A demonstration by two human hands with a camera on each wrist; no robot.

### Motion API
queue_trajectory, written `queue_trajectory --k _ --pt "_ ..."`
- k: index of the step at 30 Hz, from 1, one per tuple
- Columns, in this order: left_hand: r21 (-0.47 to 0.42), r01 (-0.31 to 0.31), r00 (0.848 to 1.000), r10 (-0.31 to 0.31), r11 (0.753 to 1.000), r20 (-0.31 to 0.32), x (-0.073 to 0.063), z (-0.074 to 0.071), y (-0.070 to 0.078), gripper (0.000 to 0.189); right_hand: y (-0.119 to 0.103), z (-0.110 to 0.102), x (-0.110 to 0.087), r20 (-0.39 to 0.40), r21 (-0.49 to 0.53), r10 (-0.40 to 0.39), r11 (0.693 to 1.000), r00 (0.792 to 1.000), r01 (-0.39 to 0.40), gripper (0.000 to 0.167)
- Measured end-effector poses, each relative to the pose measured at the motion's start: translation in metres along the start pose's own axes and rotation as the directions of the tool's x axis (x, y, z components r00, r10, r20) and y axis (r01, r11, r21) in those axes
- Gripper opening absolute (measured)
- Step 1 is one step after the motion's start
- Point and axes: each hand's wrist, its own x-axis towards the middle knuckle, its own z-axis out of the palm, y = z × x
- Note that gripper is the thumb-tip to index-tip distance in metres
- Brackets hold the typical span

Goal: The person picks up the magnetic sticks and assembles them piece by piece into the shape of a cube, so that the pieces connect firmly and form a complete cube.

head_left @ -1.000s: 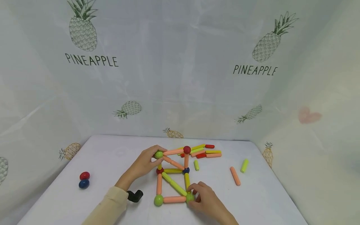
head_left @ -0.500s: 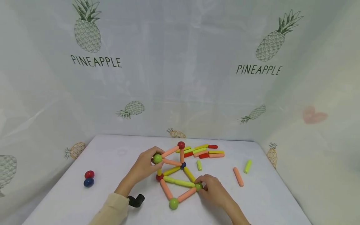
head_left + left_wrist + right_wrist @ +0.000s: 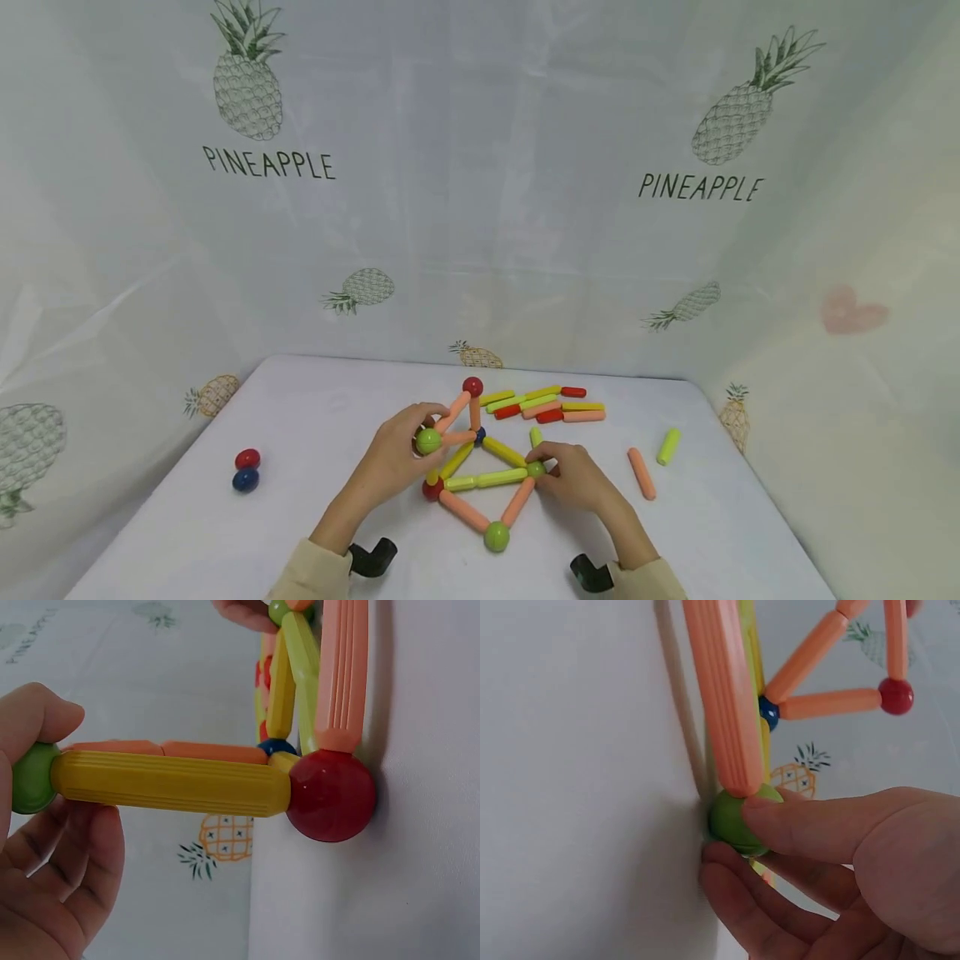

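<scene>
At the left of the tabletop (image 3: 337, 392), a red ball (image 3: 247, 459) touches a blue ball (image 3: 246, 480). The left hand (image 3: 393, 450) pinches the raised green ball (image 3: 428, 441) of the frame (image 3: 491, 479), which stands mid-tabletop: glossy balls joined by ridged sticks. Beneath, a yellow stick (image 3: 172, 782) meets the lower red ball (image 3: 432, 489); orange sticks link the raised ball to the upper red ball (image 3: 472, 387) and the blue joint (image 3: 481, 435). The four-sided base, yellow and orange, has a lime diagonal (image 3: 461, 482) and a front green ball (image 3: 497, 537). The right hand (image 3: 576, 477) pinches its right-hand green ball (image 3: 536, 469). Further right lie an orange stick (image 3: 641, 473) and a lime stick (image 3: 669, 447).
</scene>
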Motion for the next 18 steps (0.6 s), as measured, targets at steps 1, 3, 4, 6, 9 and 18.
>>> queue_trajectory --k 1,3,4,6,9,18 --pt "0.001 0.0 1.0 0.0 1.0 0.003 -0.001 0.0007 0.001 0.055 0.0003 -0.0012 0.0006 0.008 0.001 0.003 1.0 1.0 -0.003 0.023" --pt "0.001 -0.005 1.0 0.005 1.0 0.01 -0.0027 0.0011 0.0031 0.056 0.0003 -0.0036 0.0017 0.025 -0.004 0.007 1.0 1.0 -0.006 0.023" --pt "0.005 -0.007 1.0 0.007 1.0 0.015 -0.0031 0.0005 0.0038 0.056 -0.0003 -0.0044 0.0029 0.031 -0.002 0.006 1.0 1.0 -0.006 0.023" --pt "0.01 -0.006 1.0 0.006 1.0 0.023 -0.0037 -0.0007 0.0047 0.056 -0.0014 -0.0058 0.0049 0.041 0.002 0.012 1.0 0.999 -0.012 0.023" --pt "-0.008 0.008 0.999 -0.008 1.0 0.053 -0.0046 -0.0027 0.0049 0.056 -0.0031 -0.0072 0.007 0.049 0.01 0.02 1.0 0.999 -0.021 0.023" --pt "-0.115 0.045 0.986 -0.026 0.992 0.164 -0.0032 -0.0074 0.0062 0.07 -0.0015 -0.0085 0.0081 0.056 0.034 0.018 0.999 0.998 -0.02 0.024"
